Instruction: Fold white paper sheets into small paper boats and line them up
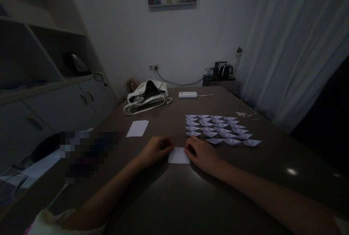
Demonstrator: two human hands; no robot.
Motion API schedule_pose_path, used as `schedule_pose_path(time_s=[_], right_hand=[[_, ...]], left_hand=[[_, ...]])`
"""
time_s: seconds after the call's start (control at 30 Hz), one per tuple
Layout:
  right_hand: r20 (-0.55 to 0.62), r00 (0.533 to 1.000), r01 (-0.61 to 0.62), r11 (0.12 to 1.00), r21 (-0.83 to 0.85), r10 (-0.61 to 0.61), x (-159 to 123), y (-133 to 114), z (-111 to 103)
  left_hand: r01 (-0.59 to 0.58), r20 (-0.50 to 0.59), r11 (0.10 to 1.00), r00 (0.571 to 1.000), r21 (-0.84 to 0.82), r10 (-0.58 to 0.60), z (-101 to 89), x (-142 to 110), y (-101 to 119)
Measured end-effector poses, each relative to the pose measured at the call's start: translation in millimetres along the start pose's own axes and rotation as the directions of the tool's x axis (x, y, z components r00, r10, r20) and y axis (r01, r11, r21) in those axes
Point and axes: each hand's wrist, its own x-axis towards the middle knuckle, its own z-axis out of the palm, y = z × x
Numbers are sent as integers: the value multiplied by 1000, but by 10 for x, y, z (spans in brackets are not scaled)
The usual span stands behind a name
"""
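A small white sheet of paper (179, 156) is held between my two hands, just above or on the dark table. My left hand (157, 150) pinches its upper left corner between thumb and fingers. On the other side, my right hand (202, 153) grips the right edge in a similar pinch. Rows of folded white paper boats (218, 126) stand beyond and to the right of my right hand. To the left of my left hand lies a stack of blank white paper (137, 128).
A white handbag (148, 95) sits at the table's far left, and a white power bank (188, 95) with a short cable lies at the far middle. Paper scraps (247, 114) lie behind the boats. A blurred-out patch (87, 155) covers something on the left.
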Motion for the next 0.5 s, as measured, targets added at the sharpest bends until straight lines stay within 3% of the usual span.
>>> schedule_pose_path(time_s=[0.13, 0.33, 0.5], right_hand=[[-17, 999, -31, 999, 41, 32, 10, 22, 6], [-19, 997, -71, 993, 91, 73, 10, 26, -9], [-21, 997, -73, 993, 90, 75, 16, 40, 8]], left_hand=[[67, -60, 988, 995, -139, -76, -11, 20, 30], [185, 81, 882, 983, -433, -166, 0, 16, 6], [151, 112, 857, 988, -492, -110, 16, 4, 12]])
